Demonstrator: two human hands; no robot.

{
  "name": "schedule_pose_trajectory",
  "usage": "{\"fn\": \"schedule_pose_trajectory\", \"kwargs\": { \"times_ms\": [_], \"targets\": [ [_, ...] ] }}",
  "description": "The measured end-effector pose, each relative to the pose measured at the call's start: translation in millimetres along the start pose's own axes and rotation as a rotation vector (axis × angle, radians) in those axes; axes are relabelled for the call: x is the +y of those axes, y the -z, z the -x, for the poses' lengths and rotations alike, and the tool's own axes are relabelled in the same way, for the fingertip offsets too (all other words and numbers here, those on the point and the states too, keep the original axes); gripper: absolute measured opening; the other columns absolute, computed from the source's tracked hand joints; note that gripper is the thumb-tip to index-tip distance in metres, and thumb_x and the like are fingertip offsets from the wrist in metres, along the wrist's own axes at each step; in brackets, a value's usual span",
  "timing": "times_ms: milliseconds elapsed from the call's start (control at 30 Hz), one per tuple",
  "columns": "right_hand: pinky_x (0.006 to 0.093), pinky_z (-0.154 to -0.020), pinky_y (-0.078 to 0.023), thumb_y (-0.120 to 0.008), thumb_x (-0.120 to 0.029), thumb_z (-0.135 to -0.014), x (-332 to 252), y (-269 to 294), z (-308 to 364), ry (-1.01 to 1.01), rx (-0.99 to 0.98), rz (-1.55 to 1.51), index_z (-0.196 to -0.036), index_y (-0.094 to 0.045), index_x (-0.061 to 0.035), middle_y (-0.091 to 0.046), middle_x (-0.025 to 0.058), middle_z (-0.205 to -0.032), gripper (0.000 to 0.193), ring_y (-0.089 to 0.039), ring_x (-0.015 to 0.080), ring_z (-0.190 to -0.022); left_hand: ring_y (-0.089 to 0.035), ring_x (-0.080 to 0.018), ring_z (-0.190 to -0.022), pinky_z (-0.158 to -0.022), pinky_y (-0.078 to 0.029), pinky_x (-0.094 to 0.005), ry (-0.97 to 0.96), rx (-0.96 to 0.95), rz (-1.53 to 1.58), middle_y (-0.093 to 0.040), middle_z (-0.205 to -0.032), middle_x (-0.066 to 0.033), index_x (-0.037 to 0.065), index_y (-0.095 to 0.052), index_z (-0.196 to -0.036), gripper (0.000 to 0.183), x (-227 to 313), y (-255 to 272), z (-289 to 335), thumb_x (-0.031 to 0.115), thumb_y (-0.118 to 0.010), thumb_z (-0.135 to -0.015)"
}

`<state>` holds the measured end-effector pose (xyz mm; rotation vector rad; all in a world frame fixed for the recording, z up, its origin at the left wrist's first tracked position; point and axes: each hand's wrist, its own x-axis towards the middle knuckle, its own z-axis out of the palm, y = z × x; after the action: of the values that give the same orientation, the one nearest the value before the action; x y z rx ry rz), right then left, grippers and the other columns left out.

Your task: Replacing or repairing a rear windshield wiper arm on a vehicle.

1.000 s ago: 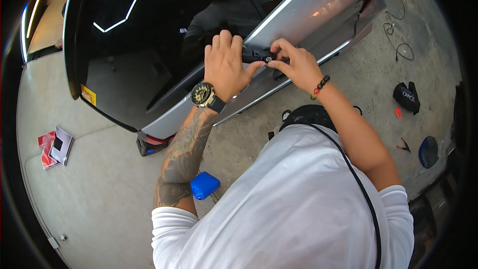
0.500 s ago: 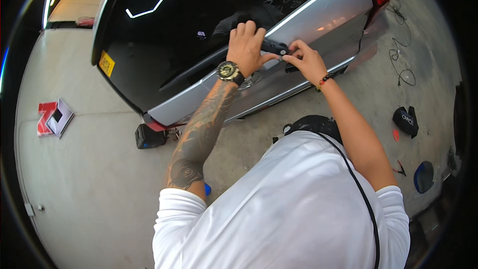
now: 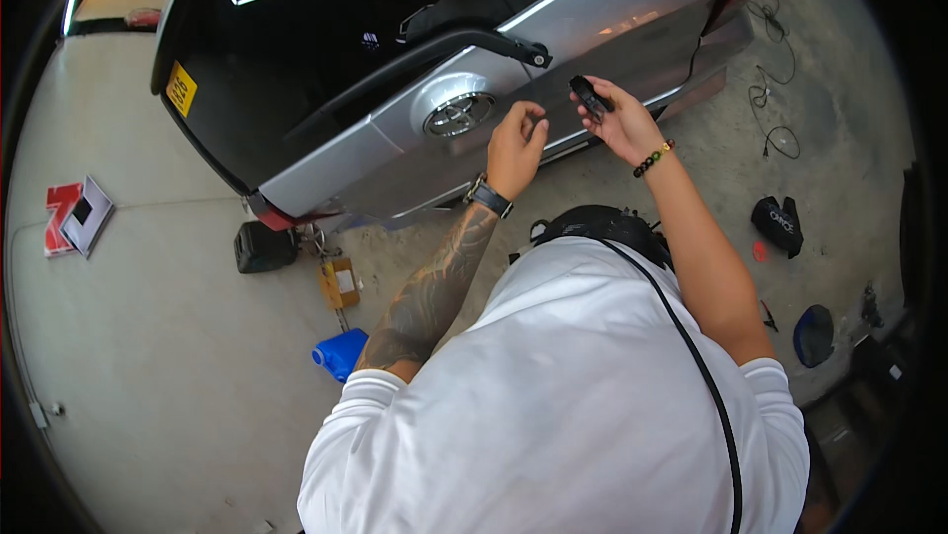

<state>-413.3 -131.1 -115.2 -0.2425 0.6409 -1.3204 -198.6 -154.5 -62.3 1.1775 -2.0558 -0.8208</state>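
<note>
My right hand (image 3: 624,124) grips a small black oblong piece (image 3: 591,95) between thumb and fingers, just below the tailgate's rear wiper arm. My left hand (image 3: 515,151) hovers in front of the silver tailgate (image 3: 395,170), close to the round chrome emblem (image 3: 459,115). Its fingers curl loosely, thumb apart from them, and I see nothing held there. The black wiper arm (image 3: 464,37) lies across the lower part of the dark rear window (image 3: 296,50). A round metal fastener (image 3: 539,60) shows at its pivot end.
Left of me on the floor are a black case (image 3: 265,247), a cardboard box (image 3: 339,283) and a blue jug (image 3: 341,353). A red and white package (image 3: 81,216) lies farther left. At right are a cable (image 3: 778,89) and a black pouch (image 3: 777,226).
Both hands have left the wiper arm's pivot end and come down towards me. The black piece now shows in my right hand, and the view has shifted slightly.
</note>
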Motion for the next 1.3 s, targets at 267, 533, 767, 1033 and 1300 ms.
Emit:
{"fn": "schedule_pose_trajectory", "kwargs": {
  "times_ms": [267,533,767,1033,1300],
  "targets": [
    [0.0238,-0.06,-0.053,-0.057,-0.027,-0.103,-15,-36,-27,0.215,0.153,0.625,-0.122,-0.063,-0.0039,-0.071,0.0057,-0.099,0.031,-0.068,0.0115,-0.068,-0.039,-0.0013,-0.063,-0.057,-0.032,-0.021,0.25,0.132,0.494,-0.045,-0.07,0.0093,-0.001,-0.065,-0.124,0.031,-17,-35,-37,0.008,-0.07,-0.095],
    [0.0281,-0.061,-0.052,-0.059,-0.03,-0.1,-25,-47,-36,0.41,0.172,1.09,-0.119,-0.065,-0.0042,-0.072,0.0065,-0.089,0.033,-0.07,0.0123,-0.066,-0.04,-0.0013,-0.061,-0.054,-0.029,-0.0207,0.34,0.231,0.729,-0.049,-0.07,0.0108,-0.001,-0.067,-0.121,0.033,-14,-50,-52,0.016,-0.074,-0.093],
    [0.0264,-0.061,-0.052,-0.055,-0.025,-0.103,-19,-44,-26,0.443,0.118,1.048,-0.127,-0.063,-0.008,-0.071,0.0058,-0.093,0.031,-0.069,0.0115,-0.07,-0.04,-0.001,-0.056,-0.048,-0.028,-0.021,0.356,0.234,0.848,-0.051,-0.07,0.0092,0.0,-0.066,-0.121,0.036,-12,-58,-51,0.02,-0.076,-0.092],
    [0.0258,-0.063,-0.054,-0.056,-0.025,-0.103,-12,-49,-23,0.471,0.109,1.038,-0.129,-0.062,-0.0069,-0.071,0.0068,-0.098,0.032,-0.07,0.0124,-0.071,-0.042,-0.001,-0.058,-0.048,-0.029,-0.0202,0.375,0.253,0.857,-0.057,-0.078,0.0066,0.001,-0.066,-0.122,0.035,-18,-60,-50,0.021,-0.074,-0.093],
    [0.0264,-0.061,-0.054,-0.057,-0.025,-0.103,-13,-54,-22,0.474,0.124,1.088,-0.129,-0.062,-0.0061,-0.071,0.0075,-0.099,0.032,-0.071,0.0131,-0.07,-0.043,-0.0019,-0.059,-0.05,-0.032,-0.0208,0.374,0.262,0.914,-0.056,-0.079,0.0065,0.002,-0.064,-0.124,0.036,-17,-61,-50,0.022,-0.073,-0.094]
  ]
}}
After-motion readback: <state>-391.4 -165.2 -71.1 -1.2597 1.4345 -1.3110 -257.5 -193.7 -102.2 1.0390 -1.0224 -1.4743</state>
